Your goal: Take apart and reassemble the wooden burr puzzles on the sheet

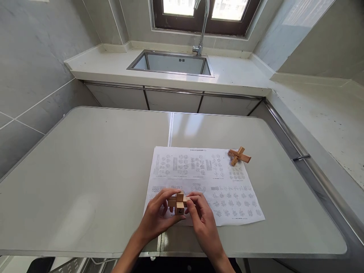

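Observation:
A light wooden interlocking puzzle (179,205) is held between both hands above the lower part of a printed sheet. Its blocks cross one another, and the end facing me bears a dark mark like a "2". My left hand (157,210) grips it from the left, with the index finger at the top and the thumb below. On the other side, my right hand (201,216) pinches the right-hand arm of the puzzle between thumb and fingers. The printed sheet (167,182) shows rows of small diagrams and is partly hidden by the hands.
A darker wooden cross-shaped puzzle (239,156) rests on the sheet's upper right corner. The pale table (85,170) has a seam down its middle. Beyond it are a counter (236,74), a sink (173,62) and a tall faucet (202,32).

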`<state>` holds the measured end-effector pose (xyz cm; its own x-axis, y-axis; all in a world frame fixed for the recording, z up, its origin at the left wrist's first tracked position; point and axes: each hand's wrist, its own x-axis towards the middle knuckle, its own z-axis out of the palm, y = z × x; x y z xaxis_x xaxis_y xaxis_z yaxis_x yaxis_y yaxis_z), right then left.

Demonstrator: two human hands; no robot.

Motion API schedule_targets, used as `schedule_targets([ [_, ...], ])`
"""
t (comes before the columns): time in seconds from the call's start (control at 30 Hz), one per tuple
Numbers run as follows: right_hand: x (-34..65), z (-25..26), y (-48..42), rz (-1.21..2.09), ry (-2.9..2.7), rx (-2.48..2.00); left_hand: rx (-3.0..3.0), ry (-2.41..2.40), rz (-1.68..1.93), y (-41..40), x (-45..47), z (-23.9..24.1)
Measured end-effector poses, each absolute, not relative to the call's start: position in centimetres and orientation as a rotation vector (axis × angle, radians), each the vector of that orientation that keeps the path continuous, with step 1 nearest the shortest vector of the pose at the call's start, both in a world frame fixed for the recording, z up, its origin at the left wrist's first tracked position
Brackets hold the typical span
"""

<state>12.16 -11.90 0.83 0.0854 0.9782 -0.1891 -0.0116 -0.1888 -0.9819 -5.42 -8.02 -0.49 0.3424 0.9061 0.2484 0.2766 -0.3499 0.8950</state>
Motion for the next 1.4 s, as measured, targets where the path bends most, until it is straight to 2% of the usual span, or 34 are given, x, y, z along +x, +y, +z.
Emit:
schedule_targets([
  [0.33,12.0,0.4,-12.0,1.356,-0.956,-1.366,1.78,1.038,1.011,-8.2,-5.5,-1.1],
  [0.53,14.5,0.5,-11.8,1.323,-0.862,-1.506,1.687,1.107,0.969,-8.1,-5.6,-1.3],
  [0.77,20.0,-0.8,-10.5,1.067,-0.662,-1.608,1.645,1.159,0.916,-7.9,-5.4,-1.1],
  [1.0,24.9,-3.2,-9.2,0.559,-0.737,-1.823,1.659,1.161,0.903,-8.0,-5.4,-1.0],
  [1.4,28.3,-5.4,-8.1,0.275,-0.788,-1.974,1.649,1.148,0.894,-7.9,-5.4,-1.1],
])
